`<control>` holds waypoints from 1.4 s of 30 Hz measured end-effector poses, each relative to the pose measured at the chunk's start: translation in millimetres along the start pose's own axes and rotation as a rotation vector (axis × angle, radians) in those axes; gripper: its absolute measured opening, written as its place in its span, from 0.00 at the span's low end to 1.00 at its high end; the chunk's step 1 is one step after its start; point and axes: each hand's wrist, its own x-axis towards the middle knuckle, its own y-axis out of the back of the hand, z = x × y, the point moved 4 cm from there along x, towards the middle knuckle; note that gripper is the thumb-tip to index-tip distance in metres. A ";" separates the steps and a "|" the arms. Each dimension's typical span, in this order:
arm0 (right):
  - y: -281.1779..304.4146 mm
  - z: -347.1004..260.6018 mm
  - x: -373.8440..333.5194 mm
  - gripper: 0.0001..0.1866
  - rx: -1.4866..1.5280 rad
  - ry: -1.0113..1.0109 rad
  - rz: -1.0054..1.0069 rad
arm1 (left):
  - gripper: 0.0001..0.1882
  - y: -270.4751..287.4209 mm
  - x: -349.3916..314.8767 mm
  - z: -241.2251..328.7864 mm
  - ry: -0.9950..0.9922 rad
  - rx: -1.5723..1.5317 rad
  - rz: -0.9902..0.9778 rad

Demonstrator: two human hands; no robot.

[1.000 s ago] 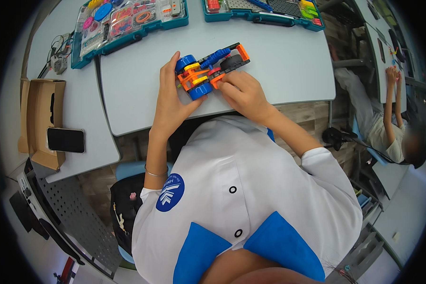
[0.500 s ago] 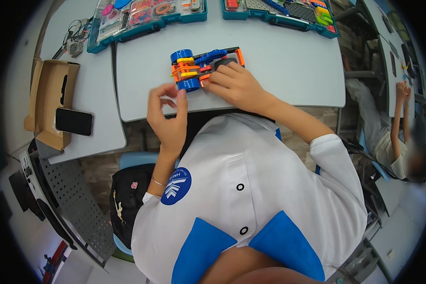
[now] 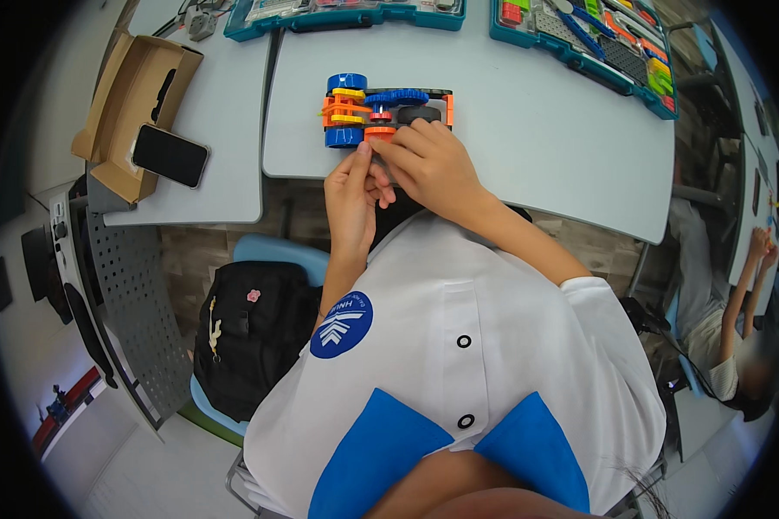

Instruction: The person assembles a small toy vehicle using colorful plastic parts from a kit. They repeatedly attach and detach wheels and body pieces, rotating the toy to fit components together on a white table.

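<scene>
White-lettered blue badge (image 3: 341, 325) on shirt (image 3: 528, 346); right hand (image 3: 434, 169) touching toy vehicle (image 3: 379, 112).

Seen a second ago bracketing the car (image 3: 378, 111) with spread fingers, the left hand (image 3: 352, 203) has let go and drawn in, thumb and finger now together just beside the near blue wheel (image 3: 344, 137), close to the right hand (image 3: 441, 173). The car, slanted in view earlier, now runs level.

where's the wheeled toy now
In the head view, the wheeled toy lies on the left half of the pale table, beyond the left hand, with the right hand at its near side.
</scene>
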 end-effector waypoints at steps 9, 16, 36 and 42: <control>43.7 27.4 4.0 0.27 0.086 -0.209 0.217 | 0.12 4.0 2.2 -0.9 0.334 -0.342 -0.116; 31.0 51.7 -4.6 0.41 0.282 -0.328 0.027 | 0.14 -0.2 0.7 4.0 0.700 -0.983 -0.308; 66.1 66.6 -35.7 0.47 0.245 -0.512 0.053 | 0.24 -1.1 -19.3 15.2 0.195 0.185 -0.082; 82.5 75.9 -54.7 0.42 0.311 -0.600 -0.019 | 0.27 -27.1 -26.4 3.3 0.438 0.254 -0.345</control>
